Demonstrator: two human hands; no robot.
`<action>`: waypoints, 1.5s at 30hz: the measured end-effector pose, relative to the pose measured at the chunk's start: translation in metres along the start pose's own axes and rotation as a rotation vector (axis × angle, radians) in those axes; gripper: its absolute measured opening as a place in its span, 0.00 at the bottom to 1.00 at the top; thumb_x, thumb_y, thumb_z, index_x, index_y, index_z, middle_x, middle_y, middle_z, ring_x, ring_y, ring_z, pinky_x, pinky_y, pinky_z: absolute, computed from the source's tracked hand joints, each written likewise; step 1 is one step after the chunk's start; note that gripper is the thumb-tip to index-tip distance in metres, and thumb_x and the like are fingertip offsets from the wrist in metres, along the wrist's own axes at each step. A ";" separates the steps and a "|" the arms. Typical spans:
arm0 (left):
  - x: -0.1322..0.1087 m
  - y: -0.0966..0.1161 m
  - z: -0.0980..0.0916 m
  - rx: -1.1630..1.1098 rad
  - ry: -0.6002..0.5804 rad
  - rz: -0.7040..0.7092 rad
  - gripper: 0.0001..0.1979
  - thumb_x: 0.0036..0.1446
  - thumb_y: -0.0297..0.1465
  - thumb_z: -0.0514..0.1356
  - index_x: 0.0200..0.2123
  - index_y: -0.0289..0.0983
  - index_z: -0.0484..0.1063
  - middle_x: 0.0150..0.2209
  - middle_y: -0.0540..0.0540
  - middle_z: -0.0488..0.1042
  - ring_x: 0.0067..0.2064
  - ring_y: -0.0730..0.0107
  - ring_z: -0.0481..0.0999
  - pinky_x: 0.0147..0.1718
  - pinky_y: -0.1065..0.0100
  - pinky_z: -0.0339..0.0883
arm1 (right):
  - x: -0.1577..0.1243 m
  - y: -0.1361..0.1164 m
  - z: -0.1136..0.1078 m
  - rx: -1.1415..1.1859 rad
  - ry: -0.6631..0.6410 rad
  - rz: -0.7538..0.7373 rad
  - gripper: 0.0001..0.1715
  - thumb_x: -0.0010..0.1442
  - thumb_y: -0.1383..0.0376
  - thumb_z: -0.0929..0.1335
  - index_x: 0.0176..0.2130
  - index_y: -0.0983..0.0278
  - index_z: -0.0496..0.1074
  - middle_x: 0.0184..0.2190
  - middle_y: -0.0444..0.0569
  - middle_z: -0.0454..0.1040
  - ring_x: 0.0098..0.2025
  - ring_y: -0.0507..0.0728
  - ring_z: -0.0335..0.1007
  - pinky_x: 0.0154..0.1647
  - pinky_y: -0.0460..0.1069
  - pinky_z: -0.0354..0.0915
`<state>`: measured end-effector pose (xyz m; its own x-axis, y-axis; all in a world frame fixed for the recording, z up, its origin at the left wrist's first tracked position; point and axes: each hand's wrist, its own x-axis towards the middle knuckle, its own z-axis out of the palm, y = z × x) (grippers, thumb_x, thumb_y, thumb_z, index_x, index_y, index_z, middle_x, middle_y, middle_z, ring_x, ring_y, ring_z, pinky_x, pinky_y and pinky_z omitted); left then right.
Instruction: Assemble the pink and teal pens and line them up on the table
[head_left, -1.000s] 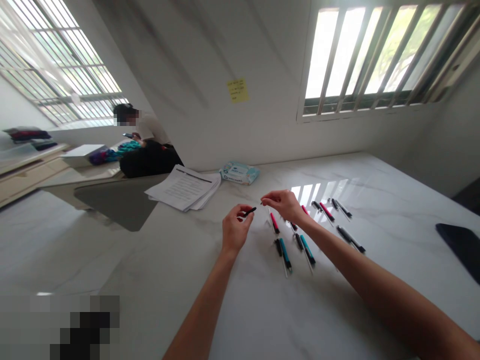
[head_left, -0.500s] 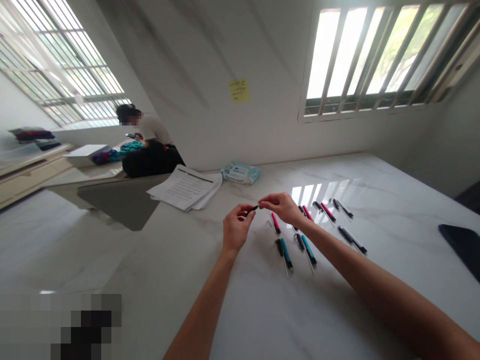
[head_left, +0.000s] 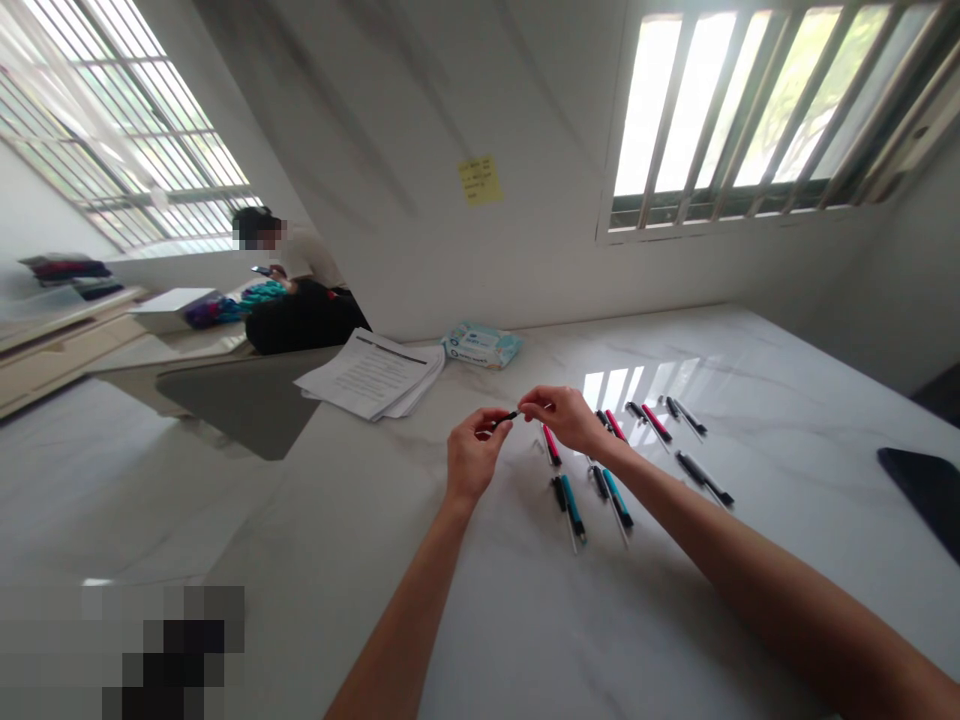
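My left hand (head_left: 472,462) is closed, pinching a short black pen part (head_left: 505,420) between thumb and fingers. Close by on the right, my right hand (head_left: 564,414) has its fingertips pinched together at the far end of that part. A small pale bit shows there, too tiny to name. Below and beside the right hand lie taken-apart pens: a red barrel (head_left: 551,445), a teal barrel (head_left: 572,505), another teal barrel (head_left: 618,498) and a red one (head_left: 657,423), with black parts and thin white refills alongside. The right hand and forearm cover some of them.
A stack of printed papers (head_left: 371,375) and a blue wipes packet (head_left: 481,345) lie toward the wall. Grey and black pen parts (head_left: 705,478) are right of my forearm. A dark flat object (head_left: 921,495) rests at the right edge. Another person (head_left: 311,262) sits far left.
Hardly anything differs. Both hands stay together around the black pen part, with only a very slight shift of the fingers.
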<state>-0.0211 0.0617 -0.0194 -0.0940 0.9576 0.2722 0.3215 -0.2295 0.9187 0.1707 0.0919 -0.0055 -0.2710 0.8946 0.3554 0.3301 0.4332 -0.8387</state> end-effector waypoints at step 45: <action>0.001 0.002 0.001 -0.239 -0.049 -0.037 0.14 0.52 0.38 0.72 0.40 0.36 0.83 0.38 0.43 0.84 0.39 0.64 0.82 0.41 0.66 0.74 | 0.000 0.003 -0.002 0.301 -0.164 0.029 0.18 0.63 0.54 0.73 0.46 0.64 0.76 0.38 0.52 0.83 0.40 0.58 0.81 0.40 0.49 0.73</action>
<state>-0.0193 0.0620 -0.0177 -0.0535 0.9721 0.2286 0.0861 -0.2236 0.9709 0.1740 0.0932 -0.0075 -0.4154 0.8659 0.2786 0.0648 0.3337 -0.9405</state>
